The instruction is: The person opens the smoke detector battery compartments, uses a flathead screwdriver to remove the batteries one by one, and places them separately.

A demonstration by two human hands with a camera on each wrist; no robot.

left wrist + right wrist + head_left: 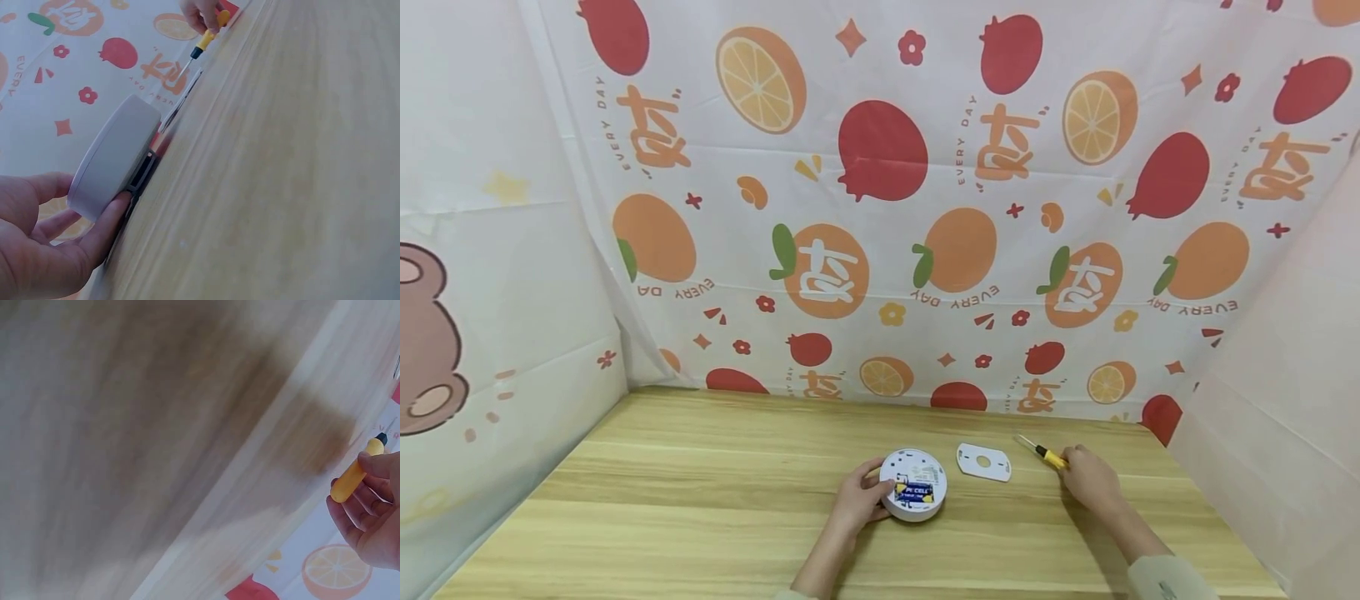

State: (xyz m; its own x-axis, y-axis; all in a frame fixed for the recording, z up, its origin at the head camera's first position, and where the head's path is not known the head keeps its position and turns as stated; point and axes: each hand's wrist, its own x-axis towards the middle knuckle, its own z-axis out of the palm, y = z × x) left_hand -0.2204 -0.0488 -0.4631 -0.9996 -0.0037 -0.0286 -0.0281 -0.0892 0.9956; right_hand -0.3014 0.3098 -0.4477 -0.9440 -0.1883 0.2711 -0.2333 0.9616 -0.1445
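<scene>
The left hand grips the disc, battery upward, beside the plate on the tabletop. The right hand pinches the screwdriver. The step seems to be tool handling; the next move probably calls for a steady disc.

Behind the disc, some of the left hand's fingertips are hidden. Label print is too small to read. In the right wrist view, the edge crops the right hand; the table is blurred.
</scene>
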